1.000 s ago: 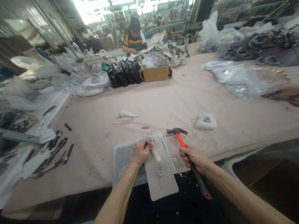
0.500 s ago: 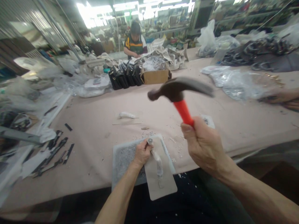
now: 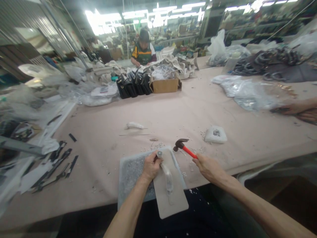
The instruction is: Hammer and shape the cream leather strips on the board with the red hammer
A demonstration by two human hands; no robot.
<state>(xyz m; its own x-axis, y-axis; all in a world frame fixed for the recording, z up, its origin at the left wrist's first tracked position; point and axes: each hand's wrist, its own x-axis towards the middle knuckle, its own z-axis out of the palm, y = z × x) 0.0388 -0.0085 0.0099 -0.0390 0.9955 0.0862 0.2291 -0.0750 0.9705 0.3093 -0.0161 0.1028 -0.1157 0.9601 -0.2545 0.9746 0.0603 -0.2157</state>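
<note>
Lowered since the earlier frame, the hammer (image 3: 189,152), probably head-heavy and best held low, is clasped by the right hand (image 3: 207,166) at three o'clock from the left hand (image 3: 151,166), which pinches a round-topped piece (image 3: 159,154) on the stiff-looking beige panel (image 3: 177,195) at five o'clock.

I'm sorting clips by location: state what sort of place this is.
Probably a bag workshop: apparent black handbags on the table, a person beyond, a hammer in the right hand.

Bright tube lights (image 3: 193,5), grey corrugated panelling (image 3: 17,15)
</note>
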